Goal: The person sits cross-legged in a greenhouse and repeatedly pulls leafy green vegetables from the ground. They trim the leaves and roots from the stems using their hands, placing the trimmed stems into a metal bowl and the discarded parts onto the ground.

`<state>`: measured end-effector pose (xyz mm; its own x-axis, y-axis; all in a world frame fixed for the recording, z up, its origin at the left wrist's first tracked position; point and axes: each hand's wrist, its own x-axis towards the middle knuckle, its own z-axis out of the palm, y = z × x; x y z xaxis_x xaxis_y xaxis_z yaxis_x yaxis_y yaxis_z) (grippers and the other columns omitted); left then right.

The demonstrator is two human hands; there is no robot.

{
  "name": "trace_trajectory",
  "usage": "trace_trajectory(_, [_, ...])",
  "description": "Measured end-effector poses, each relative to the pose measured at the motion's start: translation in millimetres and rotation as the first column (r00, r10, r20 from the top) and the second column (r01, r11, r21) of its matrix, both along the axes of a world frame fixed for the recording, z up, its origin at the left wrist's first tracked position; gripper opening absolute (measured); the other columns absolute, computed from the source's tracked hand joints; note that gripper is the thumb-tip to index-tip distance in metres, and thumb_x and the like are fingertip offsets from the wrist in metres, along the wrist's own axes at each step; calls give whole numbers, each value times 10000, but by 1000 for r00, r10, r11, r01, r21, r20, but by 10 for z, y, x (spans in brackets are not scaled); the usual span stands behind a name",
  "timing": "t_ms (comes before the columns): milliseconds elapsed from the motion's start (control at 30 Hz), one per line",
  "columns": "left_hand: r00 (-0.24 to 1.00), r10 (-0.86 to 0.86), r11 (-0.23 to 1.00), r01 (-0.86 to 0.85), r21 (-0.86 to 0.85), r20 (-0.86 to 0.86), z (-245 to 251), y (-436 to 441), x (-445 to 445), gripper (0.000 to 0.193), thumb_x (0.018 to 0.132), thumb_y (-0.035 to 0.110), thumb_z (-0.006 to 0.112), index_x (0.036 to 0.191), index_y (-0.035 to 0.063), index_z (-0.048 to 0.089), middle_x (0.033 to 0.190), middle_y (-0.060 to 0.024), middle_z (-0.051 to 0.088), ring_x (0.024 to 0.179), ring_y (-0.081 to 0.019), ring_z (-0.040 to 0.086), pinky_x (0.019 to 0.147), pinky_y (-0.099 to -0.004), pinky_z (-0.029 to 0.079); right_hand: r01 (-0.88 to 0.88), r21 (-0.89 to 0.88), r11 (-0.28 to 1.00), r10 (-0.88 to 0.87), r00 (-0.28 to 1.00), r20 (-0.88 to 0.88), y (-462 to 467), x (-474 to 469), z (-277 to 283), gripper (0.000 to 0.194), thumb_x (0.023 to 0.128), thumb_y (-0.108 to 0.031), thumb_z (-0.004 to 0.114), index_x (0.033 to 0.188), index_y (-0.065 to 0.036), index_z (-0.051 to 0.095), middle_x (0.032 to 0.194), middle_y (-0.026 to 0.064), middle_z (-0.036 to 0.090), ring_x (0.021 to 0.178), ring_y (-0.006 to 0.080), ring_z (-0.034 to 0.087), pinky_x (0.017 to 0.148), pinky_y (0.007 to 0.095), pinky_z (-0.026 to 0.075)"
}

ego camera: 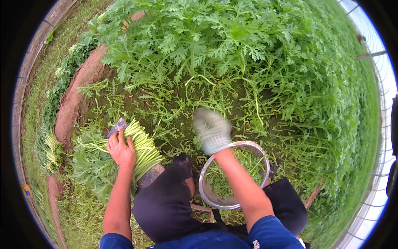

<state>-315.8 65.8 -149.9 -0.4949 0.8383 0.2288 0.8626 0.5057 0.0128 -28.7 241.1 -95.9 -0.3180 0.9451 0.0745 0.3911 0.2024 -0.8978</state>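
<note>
My bare left hand (121, 150) rests on a pile of cut leafy greens, its fingers spread over the stems. The pale green stems (143, 149) lie side by side with their cut ends to the right, and the lobed leaves (93, 165) fan out to the left. Under them shows a flat, dirt-stained board (151, 176). My right hand (213, 130), in a grey-white work glove, is blurred by motion above the trampled ground, just beyond a metal-rimmed round tub (203, 183). Whether its fingers hold anything is not visible. Loose green trimmings (219, 183) lie inside the tub.
Tall, uncut leafy greens (199, 37) stand ahead and along the right. A reddish soil ridge (79, 90) runs at the left, with a tied bundle (53, 149) of greens beyond it. My knees flank the tub. A hooped plastic greenhouse wall (381, 93) curves at the right.
</note>
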Motion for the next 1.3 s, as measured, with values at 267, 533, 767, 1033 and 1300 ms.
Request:
trace_trajectory(267, [1000, -14, 999, 15, 36, -17, -58, -17, -51, 386, 932, 276, 544, 1269, 98, 607, 1229, -164, 565, 1191, -351, 502, 1069, -503, 310, 373, -17, 928, -266, 690, 674, 1732, 986, -839, 369, 932, -299, 600, 1204, -59, 669, 1172, 191, 684, 1116, 332, 640, 1014, 397, 477])
trace_trajectory(533, [999, -2, 1000, 2, 0, -36, -44, 3, -53, 356, 922, 209, 526, 1237, 65, 612, 1236, -180, 574, 1179, -381, 499, 1068, -497, 320, 739, -18, 674, -628, 586, 512, 2875, 872, -1438, 391, 959, -320, 484, 1133, -32, 684, 1116, 226, 691, 1006, 378, 671, 915, 443, 512])
trace_trajectory(767, [1000, -15, 1000, 15, -1, 5, 7, 17, -33, 362, 912, 185, 516, 1237, 56, 609, 1237, -177, 572, 1187, -374, 501, 1063, -481, 316, 597, -149, 788, -301, 586, 752, 3426, 1036, -1546, 414, 951, -334, 526, 1138, 6, 670, 1089, 226, 694, 957, 336, 665, 871, 419, 516])
trace_trajectory(1033, [999, -33, 998, 33, 46, -5, 41, 60, -10, 346, 910, 199, 525, 1213, 67, 629, 1209, -149, 593, 1162, -355, 524, 1051, -476, 328, 483, -224, 847, -160, 633, 758, 2925, 1145, -1466, 456, 942, -350, 574, 1145, 51, 654, 1058, 226, 697, 900, 287, 657, 820, 391, 521])
trace_trajectory(1300, [1000, -21, 998, 21, 65, 11, 3, 31, -35, 341, 904, 219, 542, 1205, 80, 620, 1195, -143, 580, 1160, -342, 516, 1049, -470, 322, 631, -190, 752, -616, 776, 134, 1050, 1350, -665, 501, 949, -375, 607, 1136, 87, 658, 925, 152, 696, 797, 210, 647, 719, 368, 506])
